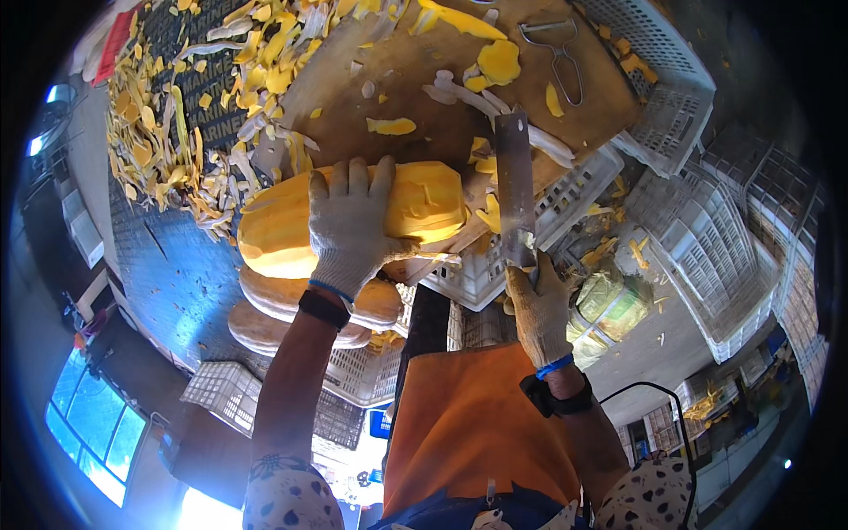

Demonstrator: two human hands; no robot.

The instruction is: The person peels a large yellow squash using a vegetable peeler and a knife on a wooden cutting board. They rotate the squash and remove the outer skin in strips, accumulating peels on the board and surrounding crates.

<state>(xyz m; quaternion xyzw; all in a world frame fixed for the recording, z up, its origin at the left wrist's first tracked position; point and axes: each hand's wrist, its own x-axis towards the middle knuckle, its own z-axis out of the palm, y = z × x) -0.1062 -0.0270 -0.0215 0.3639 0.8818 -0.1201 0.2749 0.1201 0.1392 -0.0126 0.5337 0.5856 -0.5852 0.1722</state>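
A large peeled orange-yellow pumpkin (427, 199) lies lengthwise near the front edge of a brown cutting board (344, 73). My left hand (351, 225), in a knit work glove, rests on top of it with the fingers spread. Gloved too, my right hand (540, 305) grips the handle of a cleaver (515, 172). The broad blade points away from me, to the right of the pumpkin and apart from it. Most of the handle is hidden in my fist. Unpeeled tan pumpkins (265, 324) lie below the peeled one, partly covered by my left forearm.
A metal Y-shaped peeler (563, 59) lies on the board's far right. Peelings (146, 152) heap at the left on a dark printed mat (205, 73). White plastic crates (709, 245) stand at the right, with a pale green wrapped bundle (609, 305) on the floor.
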